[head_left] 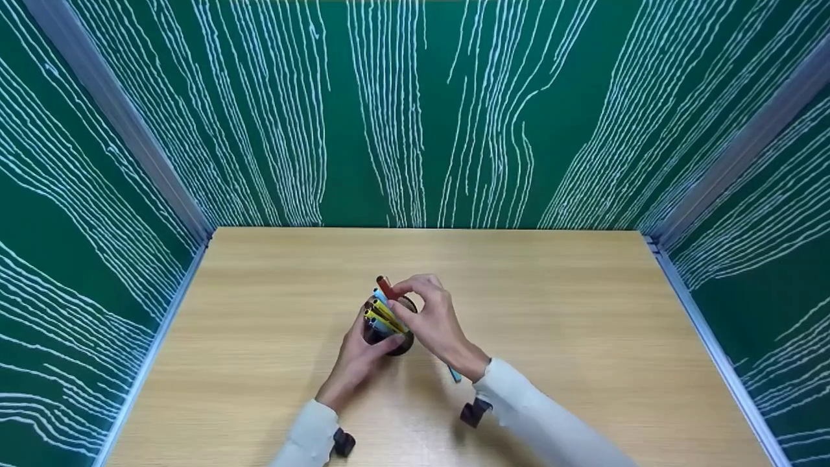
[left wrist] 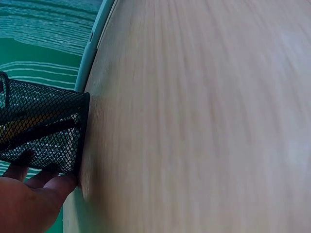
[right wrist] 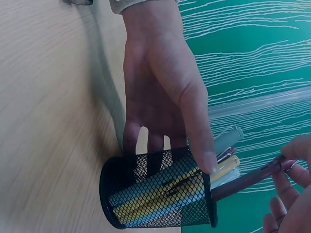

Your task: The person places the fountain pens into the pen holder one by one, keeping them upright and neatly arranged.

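A black wire-mesh pen cup (head_left: 403, 346) stands upright on the table, filled with several yellow and blue markers (head_left: 384, 314). My left hand (head_left: 360, 359) grips its side, with the thumb at the rim and the fingers around the mesh. Above the cup, my right hand (head_left: 433, 318) pinches a red marker (head_left: 384, 285) near its top end. In the right wrist view the marker (right wrist: 248, 181) slants across the rim, its lower part within the cup. The left wrist view catches the mesh cup (left wrist: 43, 124) with left fingertips (left wrist: 60, 184) close to its base.
A light-blue pen (head_left: 455, 374) lies on the wooden table (head_left: 551, 292), partly hidden under my right wrist. Green walls (head_left: 486, 117) with white wavy lines enclose the back and both sides. Metal rails (head_left: 713, 344) run along the table's side edges.
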`<state>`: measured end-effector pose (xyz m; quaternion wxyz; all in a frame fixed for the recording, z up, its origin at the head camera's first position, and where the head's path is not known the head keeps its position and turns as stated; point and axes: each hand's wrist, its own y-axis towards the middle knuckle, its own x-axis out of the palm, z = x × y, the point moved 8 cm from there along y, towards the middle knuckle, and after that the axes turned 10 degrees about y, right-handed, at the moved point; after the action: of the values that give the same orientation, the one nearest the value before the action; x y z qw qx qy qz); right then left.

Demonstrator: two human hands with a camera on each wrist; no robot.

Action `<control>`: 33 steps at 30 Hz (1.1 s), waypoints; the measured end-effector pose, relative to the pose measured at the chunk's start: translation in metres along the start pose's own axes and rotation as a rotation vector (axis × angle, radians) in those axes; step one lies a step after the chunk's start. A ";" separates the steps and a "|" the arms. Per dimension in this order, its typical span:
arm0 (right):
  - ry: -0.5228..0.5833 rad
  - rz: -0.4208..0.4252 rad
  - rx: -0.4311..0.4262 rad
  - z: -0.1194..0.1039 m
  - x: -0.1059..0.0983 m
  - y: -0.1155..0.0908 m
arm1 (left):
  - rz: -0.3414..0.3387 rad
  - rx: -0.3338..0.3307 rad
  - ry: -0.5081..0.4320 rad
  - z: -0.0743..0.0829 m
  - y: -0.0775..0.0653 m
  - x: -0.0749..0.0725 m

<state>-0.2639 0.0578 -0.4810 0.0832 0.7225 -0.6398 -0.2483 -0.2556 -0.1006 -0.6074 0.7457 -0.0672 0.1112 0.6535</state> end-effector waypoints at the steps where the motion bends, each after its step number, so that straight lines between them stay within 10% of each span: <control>1: -0.003 -0.003 -0.001 0.001 0.001 -0.001 | -0.002 0.002 -0.004 0.000 0.000 0.000; 19: -0.050 -0.012 0.064 0.025 -0.005 -0.020 | 0.003 -0.026 0.015 -0.001 -0.001 0.004; 33: -0.088 0.091 0.039 0.050 -0.048 -0.042 | 0.028 -0.035 -0.001 -0.005 -0.002 -0.001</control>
<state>-0.2532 0.1209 -0.5304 0.0519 0.6824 -0.6800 -0.2632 -0.2541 -0.1032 -0.6125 0.7351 -0.0782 0.1005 0.6659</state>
